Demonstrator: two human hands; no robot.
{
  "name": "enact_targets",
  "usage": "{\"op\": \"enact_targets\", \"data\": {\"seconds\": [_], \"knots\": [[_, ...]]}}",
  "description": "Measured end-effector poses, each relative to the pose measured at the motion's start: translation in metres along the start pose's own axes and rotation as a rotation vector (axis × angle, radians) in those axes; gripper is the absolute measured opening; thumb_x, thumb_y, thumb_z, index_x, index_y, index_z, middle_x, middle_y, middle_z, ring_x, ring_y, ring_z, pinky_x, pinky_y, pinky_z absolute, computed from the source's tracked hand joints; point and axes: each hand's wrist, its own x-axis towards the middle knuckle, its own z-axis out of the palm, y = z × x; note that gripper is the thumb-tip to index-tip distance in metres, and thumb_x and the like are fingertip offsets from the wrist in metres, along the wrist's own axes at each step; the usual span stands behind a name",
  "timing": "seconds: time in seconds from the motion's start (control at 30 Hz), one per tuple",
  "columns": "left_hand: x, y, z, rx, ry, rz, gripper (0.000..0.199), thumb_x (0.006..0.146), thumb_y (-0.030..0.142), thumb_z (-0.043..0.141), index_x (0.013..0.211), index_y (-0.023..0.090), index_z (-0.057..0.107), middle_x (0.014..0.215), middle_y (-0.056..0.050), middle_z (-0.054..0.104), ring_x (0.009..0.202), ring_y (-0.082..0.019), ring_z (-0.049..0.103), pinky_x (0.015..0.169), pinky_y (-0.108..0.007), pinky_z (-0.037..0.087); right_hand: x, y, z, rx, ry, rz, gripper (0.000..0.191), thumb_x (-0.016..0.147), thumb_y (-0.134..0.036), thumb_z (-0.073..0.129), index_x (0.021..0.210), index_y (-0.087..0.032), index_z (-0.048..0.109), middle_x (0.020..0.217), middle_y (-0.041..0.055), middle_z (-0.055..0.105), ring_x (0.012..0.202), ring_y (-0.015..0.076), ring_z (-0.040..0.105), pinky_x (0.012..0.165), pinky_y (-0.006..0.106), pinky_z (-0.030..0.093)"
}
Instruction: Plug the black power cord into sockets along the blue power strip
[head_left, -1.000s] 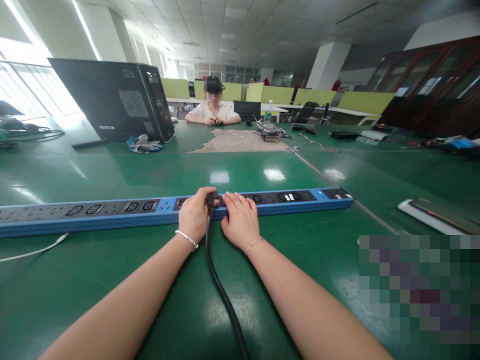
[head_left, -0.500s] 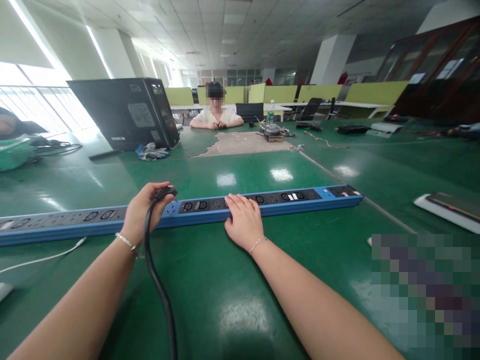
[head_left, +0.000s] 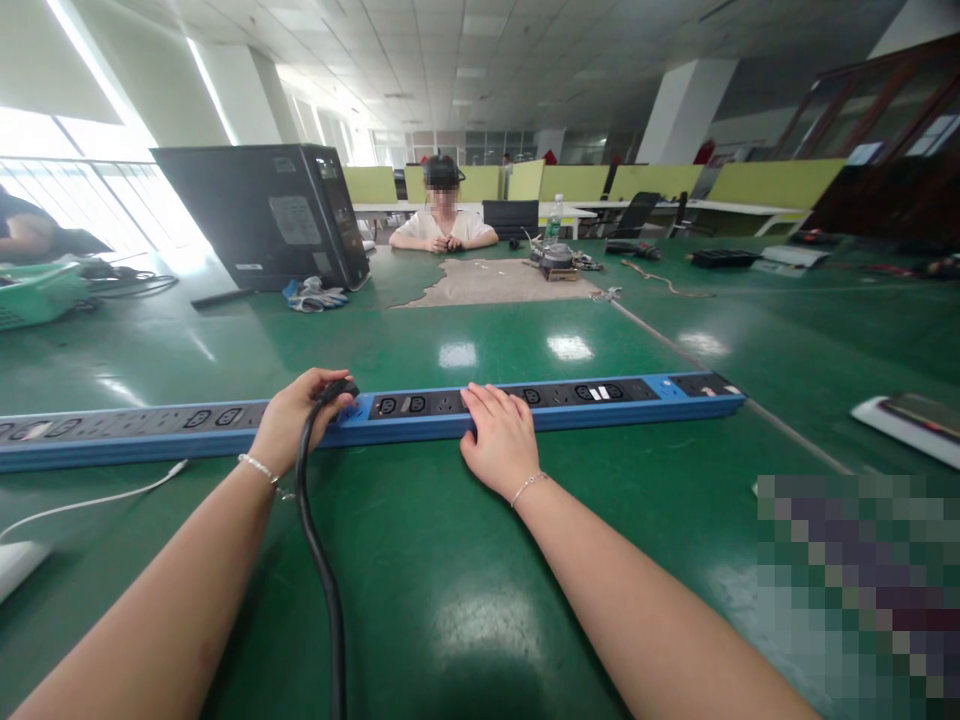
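A long blue power strip [head_left: 420, 429] with black socket panels lies across the table in front of me. My left hand [head_left: 298, 418] is closed around the plug [head_left: 341, 392] of a thick black power cord, just above the strip's left-middle part. From there the cord [head_left: 319, 560] hangs down toward me. Part of the plug is covered by my fingers, and I cannot tell whether it touches the strip. My right hand [head_left: 501, 432] grips the strip farther right, fingers over its top and thumb at the near side, covering some sockets.
A black computer tower [head_left: 262, 220] stands at the back left, with gloves [head_left: 315, 295] beside it. Across the green table [head_left: 420, 590] sits a person [head_left: 442, 225]. A water bottle [head_left: 555, 218] is behind a small device. A white cable [head_left: 97, 503] lies at left, a green basket [head_left: 37, 295] beyond.
The whole view has shifted slightly, so things appear a little farther right. My left hand has lowered the plug slightly toward the strip. My right hand keeps its place on the strip.
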Motion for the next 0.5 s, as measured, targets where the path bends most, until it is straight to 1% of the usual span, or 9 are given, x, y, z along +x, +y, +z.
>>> {"op": "enact_targets", "data": {"seconds": [0.13, 0.3, 0.5], "knots": [[0.0005, -0.0043, 0.0013, 0.060, -0.029, 0.012, 0.046, 0.070, 0.046, 0.053, 0.107, 0.018, 0.059, 0.105, -0.008, 0.069, 0.098, -0.023, 0.062, 0.090, -0.036, 0.046, 0.0001, -0.0001, -0.0001, -0.001, -0.001, -0.001, 0.052, 0.077, -0.022, 0.047, 0.130, -0.021, 0.049, 0.137, 0.0017, 0.048, 0.127, 0.0190, 0.036, 0.107, 0.038, 0.019], [0.0009, -0.0091, 0.0042, 0.153, -0.028, 0.033, 0.045, 0.073, 0.047, 0.051, 0.110, 0.022, 0.059, 0.105, -0.005, 0.069, 0.098, -0.024, 0.062, 0.085, -0.034, 0.047, 0.0001, -0.0001, 0.0002, -0.009, -0.006, -0.001, 0.053, 0.078, -0.022, 0.048, 0.130, -0.020, 0.049, 0.137, 0.0022, 0.048, 0.127, 0.0188, 0.036, 0.107, 0.038, 0.020], [-0.0033, -0.0107, 0.0077, 0.235, -0.022, 0.065, 0.041, 0.076, 0.047, 0.050, 0.109, 0.026, 0.060, 0.102, -0.007, 0.069, 0.097, -0.027, 0.063, 0.083, -0.038, 0.047, 0.0004, -0.0007, -0.0008, -0.015, -0.014, 0.000, 0.052, 0.078, -0.023, 0.048, 0.130, -0.021, 0.048, 0.138, 0.0024, 0.048, 0.127, 0.0189, 0.035, 0.107, 0.038, 0.019]]}}
